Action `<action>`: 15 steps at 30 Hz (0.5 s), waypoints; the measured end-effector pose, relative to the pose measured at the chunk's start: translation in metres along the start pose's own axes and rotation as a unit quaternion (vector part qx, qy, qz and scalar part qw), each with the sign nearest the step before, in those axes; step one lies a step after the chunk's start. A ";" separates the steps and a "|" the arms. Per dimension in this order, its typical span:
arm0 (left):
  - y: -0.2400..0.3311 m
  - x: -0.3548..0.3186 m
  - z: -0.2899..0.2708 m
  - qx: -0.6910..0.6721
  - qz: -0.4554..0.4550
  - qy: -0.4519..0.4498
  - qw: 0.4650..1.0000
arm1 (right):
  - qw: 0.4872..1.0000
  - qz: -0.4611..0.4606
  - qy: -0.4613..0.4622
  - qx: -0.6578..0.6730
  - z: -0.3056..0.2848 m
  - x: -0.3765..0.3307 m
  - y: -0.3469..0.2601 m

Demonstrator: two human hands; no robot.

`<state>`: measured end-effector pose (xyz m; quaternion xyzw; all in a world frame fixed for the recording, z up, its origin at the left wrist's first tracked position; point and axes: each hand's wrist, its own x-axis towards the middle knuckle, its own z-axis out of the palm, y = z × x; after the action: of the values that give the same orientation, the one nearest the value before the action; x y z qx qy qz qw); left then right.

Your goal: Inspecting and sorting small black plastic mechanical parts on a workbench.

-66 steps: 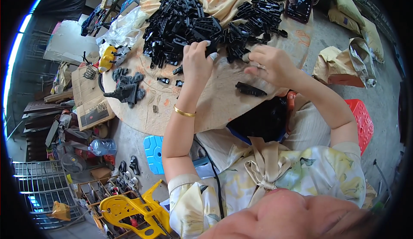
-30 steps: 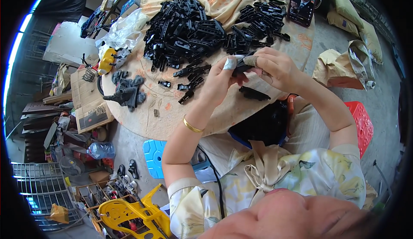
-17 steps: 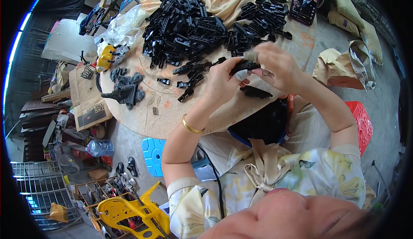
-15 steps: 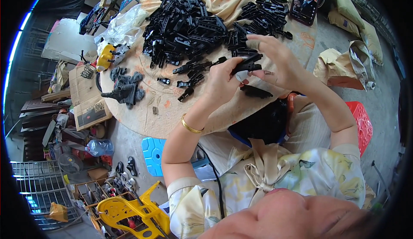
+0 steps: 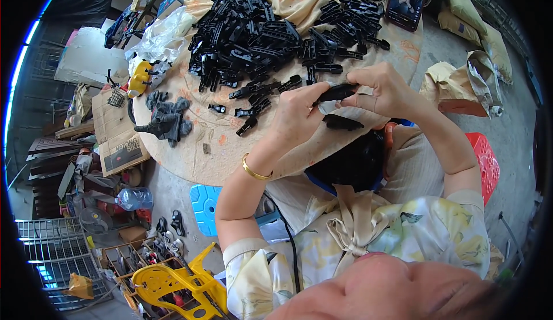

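Over the near edge of the table, a black plastic part (image 5: 336, 93) is held between my two hands. My left hand (image 5: 298, 115) pinches its left end, and a white wrap or piece (image 5: 328, 106) shows by these fingertips. The fingers of my right hand (image 5: 385, 92) are closed on the part's right end. Just below them, another black piece (image 5: 343, 122) lies on the cloth. Beyond my hands, a big heap of black plastic parts (image 5: 245, 38) covers the table, with a smaller pile (image 5: 351, 23) to its right. Several loose parts (image 5: 253, 104) lie left of my left hand.
A phone (image 5: 406, 0) stands at the far right of the cloth-covered table (image 5: 190, 167). Dark gloves (image 5: 167, 118) and a yellow object (image 5: 140, 79) are at the left. In my lap sits a dark container (image 5: 348, 162) with a blue rim. Blue (image 5: 203, 208) and red (image 5: 483, 167) stools flank me.
My right hand, spread apart before, has lowered and closed on the held black part. The part is tilted differently between my hands. The phone's picture has changed.
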<state>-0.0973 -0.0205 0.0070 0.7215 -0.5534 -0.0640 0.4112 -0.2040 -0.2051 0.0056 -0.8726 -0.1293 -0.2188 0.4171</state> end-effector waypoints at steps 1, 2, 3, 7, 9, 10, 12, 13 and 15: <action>0.002 0.001 -0.001 0.000 0.000 0.000 1.000 | 1.000 -0.004 -0.001 -0.008 -0.001 -0.001 0.001; 0.004 0.001 -0.002 0.004 -0.017 -0.017 1.000 | 1.000 -0.008 -0.002 -0.017 -0.001 -0.002 0.001; 0.005 0.002 -0.002 0.008 -0.034 -0.034 0.999 | 1.000 -0.007 -0.001 -0.018 -0.001 -0.003 0.002; -0.014 0.003 0.007 -0.119 -0.068 0.000 0.991 | 1.000 -0.001 -0.002 -0.024 0.004 -0.003 0.013; -0.016 0.006 0.004 -0.090 -0.056 -0.047 0.993 | 0.999 0.003 -0.019 -0.034 0.003 -0.004 0.016; -0.018 0.006 0.003 -0.089 -0.056 -0.047 0.993 | 0.999 0.003 -0.025 -0.039 0.003 -0.004 0.014; -0.018 0.004 0.000 0.035 -0.044 -0.074 0.996 | 0.999 0.001 -0.031 -0.042 -0.001 -0.003 0.012; -0.018 0.004 -0.001 0.037 -0.046 -0.073 0.996 | 0.997 0.023 -0.077 0.001 -0.006 -0.002 0.014; -0.018 0.007 -0.002 0.029 0.039 -0.129 0.990 | 0.991 0.044 -0.121 0.041 -0.009 0.001 0.021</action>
<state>-0.0800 -0.0243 -0.0015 0.6970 -0.6309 -0.1241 0.3174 -0.1972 -0.2249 -0.0030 -0.8799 -0.1488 -0.0876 0.4427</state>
